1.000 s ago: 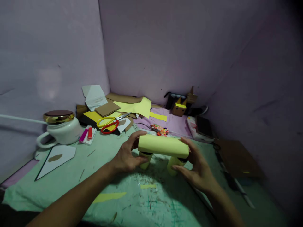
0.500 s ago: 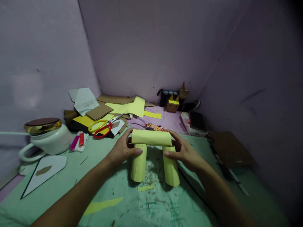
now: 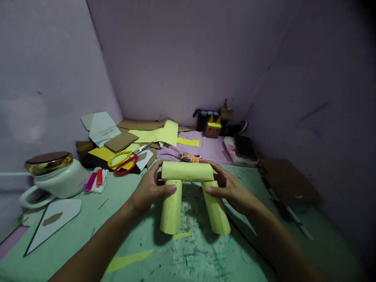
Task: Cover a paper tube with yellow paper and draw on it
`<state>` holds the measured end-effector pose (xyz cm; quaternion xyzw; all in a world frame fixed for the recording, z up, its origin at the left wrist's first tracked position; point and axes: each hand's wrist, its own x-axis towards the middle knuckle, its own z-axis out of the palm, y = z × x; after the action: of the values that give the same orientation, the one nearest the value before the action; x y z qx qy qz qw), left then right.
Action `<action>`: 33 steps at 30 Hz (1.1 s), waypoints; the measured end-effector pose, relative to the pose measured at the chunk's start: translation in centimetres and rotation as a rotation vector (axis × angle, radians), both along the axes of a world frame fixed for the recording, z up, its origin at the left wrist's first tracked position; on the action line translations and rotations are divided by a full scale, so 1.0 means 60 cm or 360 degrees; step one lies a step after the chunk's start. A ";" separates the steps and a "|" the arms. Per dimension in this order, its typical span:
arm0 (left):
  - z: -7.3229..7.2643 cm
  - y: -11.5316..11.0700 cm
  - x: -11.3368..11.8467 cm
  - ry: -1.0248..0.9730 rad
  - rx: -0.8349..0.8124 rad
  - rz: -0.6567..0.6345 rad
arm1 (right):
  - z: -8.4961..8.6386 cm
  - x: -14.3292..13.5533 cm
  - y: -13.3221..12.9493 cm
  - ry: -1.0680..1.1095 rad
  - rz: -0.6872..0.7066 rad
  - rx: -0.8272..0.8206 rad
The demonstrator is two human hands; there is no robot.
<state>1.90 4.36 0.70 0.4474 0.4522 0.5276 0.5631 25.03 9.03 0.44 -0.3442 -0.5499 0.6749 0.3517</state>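
Three yellow paper tubes make a gate-like shape between my hands. The crosswise paper tube (image 3: 187, 172) lies on top, its ends near my fingers. My left hand (image 3: 152, 186) grips the left paper tube (image 3: 171, 211), thumb on its near side. My right hand (image 3: 227, 186) grips the right paper tube (image 3: 216, 211) with its thumb on the upper part; that tube slants outward at the bottom. Most fingers of both hands are hidden behind the tubes. A narrow yellow paper strip (image 3: 182, 235) lies on the green tabletop (image 3: 164, 270) just below.
Scissors (image 3: 126, 160) lie on paper and cardboard scraps at the back left. Markers (image 3: 96, 180) and a lidded white mug (image 3: 61, 178) stand left. A small cardboard figure (image 3: 213, 130), a phone (image 3: 245, 147) and a brown board (image 3: 286, 180) are at the right.
The lower end of the right tube has swung outward to the right, and the left tube's lower end has come slightly nearer. Both hands keep their hold. The camera view has shifted a little.
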 end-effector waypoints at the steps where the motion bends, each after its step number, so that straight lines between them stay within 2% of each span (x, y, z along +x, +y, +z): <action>1: -0.002 0.000 0.001 -0.0010 -0.0011 0.0006 | -0.001 0.000 0.001 -0.0003 -0.0007 -0.0005; 7: -0.018 0.004 0.007 -0.0090 -0.0090 0.0031 | -0.016 0.001 0.008 0.0016 -0.0028 -0.0031; 11: -0.016 0.002 0.012 -0.0158 -0.0131 0.0034 | -0.023 0.001 0.006 0.0101 -0.0046 0.0041; 14: -0.015 0.002 0.012 -0.0254 -0.0216 0.0145 | -0.023 -0.002 -0.001 0.0032 -0.0132 0.0165; 18: -0.026 0.009 0.005 -0.0272 -0.0366 0.0327 | -0.020 -0.009 -0.016 -0.0202 -0.0256 0.0325; 25: -0.032 0.015 -0.001 -0.0228 -0.0499 0.0640 | -0.016 -0.015 -0.035 -0.0441 -0.0283 0.0694; 27: -0.030 0.014 -0.001 -0.0206 -0.0510 0.0721 | -0.015 -0.015 -0.039 -0.0471 -0.0239 0.0654; 33: -0.031 0.014 -0.010 -0.0142 -0.0552 0.0822 | -0.016 -0.016 -0.044 -0.0386 -0.0092 0.0302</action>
<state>1.29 5.23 -1.13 0.1914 0.6090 0.5873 0.4976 24.06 6.37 -0.51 -0.4042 -0.6395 0.5629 0.3328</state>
